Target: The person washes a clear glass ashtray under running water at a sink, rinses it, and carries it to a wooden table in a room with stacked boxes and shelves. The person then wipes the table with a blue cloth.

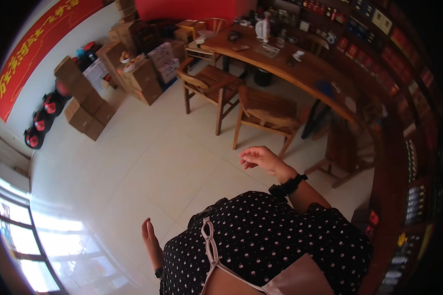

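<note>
My right hand (259,159) is raised over the tiled floor (162,158), in front of a wooden chair, with its fingers loosely curled and holding nothing. A black band circles that wrist. Low on the left of the view, my left hand (151,236) hangs beside my body, seen edge-on, its fingers extended and nothing visible in it. The wooden armchair (271,108) is the thing nearest to my right hand, with a gap between them. Another wooden armchair (216,83) stands to its left.
A long wooden table (258,61) bears a small white fan (262,30) and other items. Cardboard boxes (142,79) are stacked at the upper left, near black jars with red labels (40,126). Stocked shelves (398,55) line the right side. A wooden chair (341,147) stands at the table's near end.
</note>
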Tool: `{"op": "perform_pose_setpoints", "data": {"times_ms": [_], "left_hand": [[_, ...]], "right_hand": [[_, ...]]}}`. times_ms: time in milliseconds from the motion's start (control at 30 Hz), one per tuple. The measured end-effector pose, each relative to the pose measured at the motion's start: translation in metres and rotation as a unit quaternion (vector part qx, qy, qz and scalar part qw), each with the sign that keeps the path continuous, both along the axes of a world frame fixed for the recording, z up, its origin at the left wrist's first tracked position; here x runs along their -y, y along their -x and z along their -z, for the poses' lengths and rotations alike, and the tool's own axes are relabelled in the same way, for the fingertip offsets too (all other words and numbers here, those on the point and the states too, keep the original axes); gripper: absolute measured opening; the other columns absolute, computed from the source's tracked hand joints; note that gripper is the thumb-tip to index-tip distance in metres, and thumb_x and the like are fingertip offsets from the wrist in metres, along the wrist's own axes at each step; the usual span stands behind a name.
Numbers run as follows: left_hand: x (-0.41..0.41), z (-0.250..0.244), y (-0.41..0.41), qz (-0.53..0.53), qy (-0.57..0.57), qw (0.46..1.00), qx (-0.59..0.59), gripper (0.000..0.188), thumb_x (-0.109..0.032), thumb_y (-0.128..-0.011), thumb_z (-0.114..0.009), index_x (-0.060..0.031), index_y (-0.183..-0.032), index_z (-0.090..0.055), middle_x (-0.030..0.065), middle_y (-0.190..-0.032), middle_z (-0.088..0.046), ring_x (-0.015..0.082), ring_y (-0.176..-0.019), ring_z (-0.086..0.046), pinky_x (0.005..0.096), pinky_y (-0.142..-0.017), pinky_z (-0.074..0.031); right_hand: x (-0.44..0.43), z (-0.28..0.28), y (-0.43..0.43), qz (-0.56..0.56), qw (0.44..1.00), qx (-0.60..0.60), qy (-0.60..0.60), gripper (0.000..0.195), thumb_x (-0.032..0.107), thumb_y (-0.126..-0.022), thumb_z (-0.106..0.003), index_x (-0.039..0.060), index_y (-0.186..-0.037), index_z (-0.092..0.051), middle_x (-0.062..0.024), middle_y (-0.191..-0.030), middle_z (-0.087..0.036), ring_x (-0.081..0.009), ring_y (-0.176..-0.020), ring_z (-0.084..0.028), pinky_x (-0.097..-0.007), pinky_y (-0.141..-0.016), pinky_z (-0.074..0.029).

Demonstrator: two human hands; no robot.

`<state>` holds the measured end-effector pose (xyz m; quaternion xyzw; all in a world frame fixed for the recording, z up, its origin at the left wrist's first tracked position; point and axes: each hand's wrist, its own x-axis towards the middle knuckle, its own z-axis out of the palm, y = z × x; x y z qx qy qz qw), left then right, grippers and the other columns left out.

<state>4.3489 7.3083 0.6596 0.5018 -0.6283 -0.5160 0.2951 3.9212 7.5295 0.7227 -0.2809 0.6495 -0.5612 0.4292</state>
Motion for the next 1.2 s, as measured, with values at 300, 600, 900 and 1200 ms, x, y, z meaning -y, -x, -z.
{"op": "perform_pose_setpoints", "data": {"times_ms": [300,600,900,1200], "left_hand": [[0.044,-0.019,0.067,0.181,0.027,0.983,0.004,0.049,-0.042,-0.104,-0.046,-0.0017,-0.13,-0.058,0.0142,-0.133,-0.059,0.0265,-0.128,-0.05,0.0384,-0.109,-0.036],[0.026,-0.02,0.033,0.083,0.004,0.996,0.024,0.05,-0.044,-0.104,-0.046,-0.0024,-0.131,-0.058,0.0149,-0.133,-0.059,0.0266,-0.127,-0.05,0.0384,-0.107,-0.038],[0.007,-0.06,0.021,0.035,0.003,0.999,-0.017,0.051,-0.044,-0.104,-0.047,-0.0042,-0.133,-0.056,0.0133,-0.135,-0.056,0.0246,-0.127,-0.049,0.0404,-0.108,-0.038],[0.002,-0.094,0.071,0.062,-0.062,0.996,-0.013,0.055,-0.049,-0.101,-0.05,-0.0068,-0.137,-0.052,0.0124,-0.143,-0.05,0.0298,-0.137,-0.045,0.0434,-0.109,-0.039]], "right_hand": [[-0.061,-0.008,-0.022,0.131,0.991,0.015,-0.007,0.023,0.016,-0.1,-0.059,-0.0003,-0.116,-0.064,-0.0106,-0.104,-0.069,-0.0164,-0.087,-0.068,-0.0296,-0.083,-0.056],[-0.028,-0.019,0.005,0.075,0.995,0.017,0.062,0.025,0.019,-0.1,-0.059,-0.0003,-0.116,-0.063,-0.0093,-0.102,-0.069,-0.0155,-0.086,-0.068,-0.0292,-0.082,-0.055],[-0.008,-0.025,0.018,0.026,0.995,0.043,0.088,0.026,0.02,-0.1,-0.06,0.0,-0.117,-0.063,-0.0095,-0.104,-0.07,-0.0149,-0.086,-0.068,-0.0298,-0.083,-0.055],[-0.022,-0.035,0.054,0.052,0.995,0.05,0.064,0.027,0.018,-0.101,-0.057,-0.0013,-0.12,-0.062,-0.0104,-0.106,-0.069,-0.0167,-0.088,-0.068,-0.031,-0.085,-0.055]]}}
